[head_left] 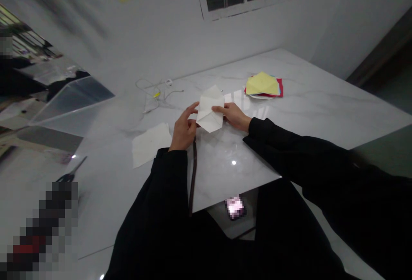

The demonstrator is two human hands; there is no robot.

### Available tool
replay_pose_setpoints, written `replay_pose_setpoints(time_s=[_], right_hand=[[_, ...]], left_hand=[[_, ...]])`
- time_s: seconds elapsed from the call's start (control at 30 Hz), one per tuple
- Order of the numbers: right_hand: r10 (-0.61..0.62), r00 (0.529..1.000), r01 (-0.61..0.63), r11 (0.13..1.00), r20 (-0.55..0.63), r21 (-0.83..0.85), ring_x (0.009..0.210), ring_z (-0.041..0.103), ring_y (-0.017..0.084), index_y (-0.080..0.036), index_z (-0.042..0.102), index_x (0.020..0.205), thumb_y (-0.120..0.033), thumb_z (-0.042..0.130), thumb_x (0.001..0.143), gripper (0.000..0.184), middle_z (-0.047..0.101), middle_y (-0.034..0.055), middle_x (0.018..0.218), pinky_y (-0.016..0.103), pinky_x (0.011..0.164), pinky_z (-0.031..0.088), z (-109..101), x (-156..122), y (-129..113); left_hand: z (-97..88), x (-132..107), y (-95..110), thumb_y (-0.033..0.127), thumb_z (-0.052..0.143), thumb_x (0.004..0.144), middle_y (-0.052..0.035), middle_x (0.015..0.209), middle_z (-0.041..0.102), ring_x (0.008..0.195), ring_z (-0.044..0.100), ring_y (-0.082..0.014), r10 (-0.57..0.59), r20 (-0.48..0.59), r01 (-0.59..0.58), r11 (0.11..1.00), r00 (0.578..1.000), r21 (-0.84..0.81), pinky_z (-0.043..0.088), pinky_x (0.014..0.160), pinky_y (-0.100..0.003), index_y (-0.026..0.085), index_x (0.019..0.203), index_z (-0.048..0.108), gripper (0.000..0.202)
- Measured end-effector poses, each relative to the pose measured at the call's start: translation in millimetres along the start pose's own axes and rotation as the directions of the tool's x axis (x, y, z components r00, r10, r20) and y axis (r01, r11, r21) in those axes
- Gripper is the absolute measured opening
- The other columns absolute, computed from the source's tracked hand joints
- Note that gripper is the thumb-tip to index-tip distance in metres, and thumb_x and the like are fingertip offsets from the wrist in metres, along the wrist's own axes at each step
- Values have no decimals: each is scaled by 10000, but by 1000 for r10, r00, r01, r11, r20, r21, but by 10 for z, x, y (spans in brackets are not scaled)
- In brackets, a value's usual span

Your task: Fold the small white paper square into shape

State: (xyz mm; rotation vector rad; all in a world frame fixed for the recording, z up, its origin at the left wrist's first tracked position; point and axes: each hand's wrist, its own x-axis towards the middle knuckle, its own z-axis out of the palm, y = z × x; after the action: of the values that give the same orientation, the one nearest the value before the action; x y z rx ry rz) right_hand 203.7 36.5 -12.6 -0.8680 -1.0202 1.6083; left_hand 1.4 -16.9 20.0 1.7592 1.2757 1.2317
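A sheet of white paper folded into a pointed shape (210,108) is held up just above the white marble table (309,99). My left hand (184,127) pinches its left side, and my right hand (233,114) grips its right side with the fingers on top. A flat, loose white sheet (149,144) lies just left of my left hand. Farther off, a stack of coloured paper (263,86) with yellow on top and red beneath rests beyond my right hand. A thin brown strap (193,177) hangs down below my left wrist.
A thin white cable (154,95) with a small yellow part lies at the table's far side. Dark-handled scissors (71,172) lie off the left edge. A clear acrylic panel (74,104) stands at left. A blurred object (234,207) sits below the near edge.
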Motion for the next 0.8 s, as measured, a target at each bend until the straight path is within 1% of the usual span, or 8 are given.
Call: replay_pose_setpoints(time_s=[0.1, 0.17, 0.27, 0.4, 0.47, 0.57, 0.7, 0.8], right_hand=[[12, 999, -10, 998, -35, 62, 736, 690, 143, -109, 717, 892, -183, 770, 912, 93, 768, 73, 857, 270, 742, 575, 4, 20, 26], [3, 999, -2, 1000, -35, 17, 697, 664, 130, -107, 727, 894, -208, 781, 904, 115, 763, 64, 842, 251, 679, 546, 2, 21, 49], [-27, 999, 22, 989, -30, -145, 594, 563, 101, -103, 734, 859, -284, 809, 888, 198, 716, 33, 742, 224, 539, 425, 4, 5, 71], [-81, 997, 83, 957, 16, -278, 611, 552, 102, -96, 754, 849, -319, 812, 872, 232, 717, 39, 745, 225, 547, 401, 28, -38, 62], [-96, 995, 103, 956, 39, -276, 656, 585, 116, -96, 766, 878, -342, 811, 867, 250, 744, 59, 801, 231, 584, 435, 36, -57, 57], [-103, 993, 115, 960, 60, -255, 711, 619, 133, -99, 779, 929, -385, 839, 837, 307, 768, 82, 868, 247, 636, 478, 36, -69, 62], [-101, 992, 115, 962, 71, -249, 714, 617, 131, -105, 782, 933, -374, 835, 834, 290, 768, 76, 874, 256, 650, 477, 32, -68, 69], [-91, 993, 107, 961, 74, -253, 694, 599, 124, -106, 782, 933, -361, 822, 844, 274, 755, 63, 852, 252, 632, 456, 38, -76, 53]], left_hand=[[11, -48, 53, 265, 786, 777, -106, 1387, 636, 962, 681, -190, 107, 121, -117, 990, 987, 77, 602, 766, -290, 299, 1444, 666, 679], [51, -68, 71, 332, 829, 775, -102, 1347, 636, 1050, 682, -219, 125, 157, -135, 989, 980, 54, 615, 801, -305, 278, 1324, 744, 557], [120, -71, 82, 455, 827, 812, -86, 1194, 668, 970, 683, -210, 93, 65, -94, 995, 994, 21, 604, 761, -308, 230, 1015, 820, 303], [176, -63, 87, 460, 848, 783, -66, 976, 705, 840, 637, -197, 47, -126, -44, 999, 991, 32, 500, 620, -269, 213, 829, 797, 257], [187, -65, 79, 432, 843, 785, -65, 961, 735, 799, 642, -192, 0, -139, 0, 1000, 990, -2, 487, 623, -272, 210, 867, 794, 242], [194, -72, 51, 388, 829, 791, -71, 1070, 768, 799, 698, -194, -83, -112, 70, 991, 990, -110, 542, 698, -302, 213, 1050, 766, 319], [199, -71, 20, 361, 866, 753, -90, 1110, 778, 912, 760, -242, -115, -126, 89, 976, 985, -199, 599, 817, -375, 243, 1343, 650, 639], [205, -71, 11, 390, 893, 735, -107, 1087, 795, 937, 774, -277, -150, -108, 119, 961, 983, -248, 613, 831, -416, 252, 1523, 516, 884]])
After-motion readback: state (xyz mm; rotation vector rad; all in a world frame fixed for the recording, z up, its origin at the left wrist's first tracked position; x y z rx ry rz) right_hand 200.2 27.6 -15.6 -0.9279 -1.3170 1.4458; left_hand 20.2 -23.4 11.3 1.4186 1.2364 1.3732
